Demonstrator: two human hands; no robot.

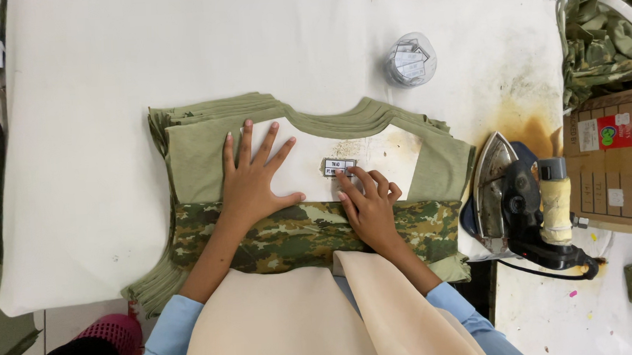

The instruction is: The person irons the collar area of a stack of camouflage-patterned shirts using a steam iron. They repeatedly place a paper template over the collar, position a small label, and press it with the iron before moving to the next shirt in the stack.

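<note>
Both hands working mid-bench: we're pressing our left hand [249,175] flat, fingers spread, on the white card [330,162] over the stacked olive shirts [199,151]. Our right hand [366,202] is curling its fingertips onto the small label [338,167], not gripping it. Iron [507,189] is resting at the bench's right edge.
</note>
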